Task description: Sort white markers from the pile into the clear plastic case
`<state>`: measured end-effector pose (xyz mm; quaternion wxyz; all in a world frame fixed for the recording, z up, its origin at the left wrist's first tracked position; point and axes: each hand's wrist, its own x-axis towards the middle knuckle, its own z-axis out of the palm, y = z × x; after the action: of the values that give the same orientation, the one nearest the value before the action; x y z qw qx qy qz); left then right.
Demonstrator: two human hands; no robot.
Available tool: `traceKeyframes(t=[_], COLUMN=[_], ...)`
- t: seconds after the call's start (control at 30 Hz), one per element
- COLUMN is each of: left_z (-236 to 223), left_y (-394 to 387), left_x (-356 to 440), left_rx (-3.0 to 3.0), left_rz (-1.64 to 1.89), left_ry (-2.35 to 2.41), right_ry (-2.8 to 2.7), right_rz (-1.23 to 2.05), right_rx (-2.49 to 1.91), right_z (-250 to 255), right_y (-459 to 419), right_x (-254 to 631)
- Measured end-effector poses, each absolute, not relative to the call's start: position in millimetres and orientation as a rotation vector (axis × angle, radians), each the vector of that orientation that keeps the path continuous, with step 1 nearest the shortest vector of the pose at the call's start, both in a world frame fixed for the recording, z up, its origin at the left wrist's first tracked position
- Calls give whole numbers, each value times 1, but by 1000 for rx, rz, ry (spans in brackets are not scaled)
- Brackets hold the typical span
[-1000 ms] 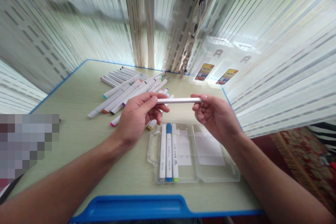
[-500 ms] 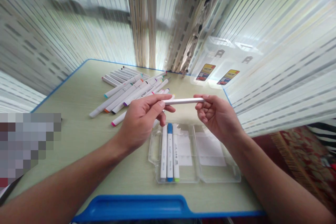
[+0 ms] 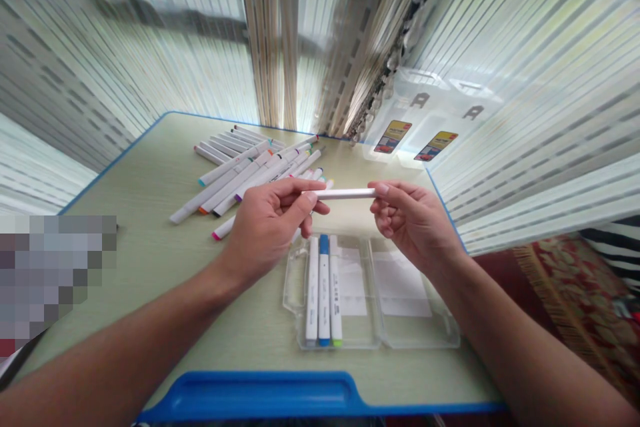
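Note:
Both my hands hold a white marker (image 3: 340, 193) level above the desk, my left hand (image 3: 273, 227) at one end and my right hand (image 3: 415, 223) at the other. Below my right hand lies an open clear plastic case (image 3: 370, 293). Its left half carries several upright-lying markers (image 3: 324, 290), one with a blue barrel band. Beyond my left hand, a loose heap of white markers (image 3: 250, 177) with coloured tips spreads across the desk, partly hidden by my fingers.
The pale green desk (image 3: 140, 227) has a blue edge and a blue lip (image 3: 255, 397) at the front. Striped curtains (image 3: 525, 173) hang around it. A patterned rug (image 3: 575, 307) lies down to the right, and a pixelated patch covers the left side.
My left hand has shifted right, closer to my right hand, and less of the white marker shows between them. The view has turned slightly.

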<state>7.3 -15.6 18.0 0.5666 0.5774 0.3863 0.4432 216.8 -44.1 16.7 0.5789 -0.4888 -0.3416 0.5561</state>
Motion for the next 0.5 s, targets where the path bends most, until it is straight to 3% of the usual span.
traceKeyframes(t=[0.5], left_z=[19], left_y=[-15], left_x=[7], left_rx=[1393], left_rz=[975], left_ry=[914], right_ry=[-1118], right_rz=[1136], right_rx=[-1157], right_z=[11], right_y=[-49], right_x=[214])
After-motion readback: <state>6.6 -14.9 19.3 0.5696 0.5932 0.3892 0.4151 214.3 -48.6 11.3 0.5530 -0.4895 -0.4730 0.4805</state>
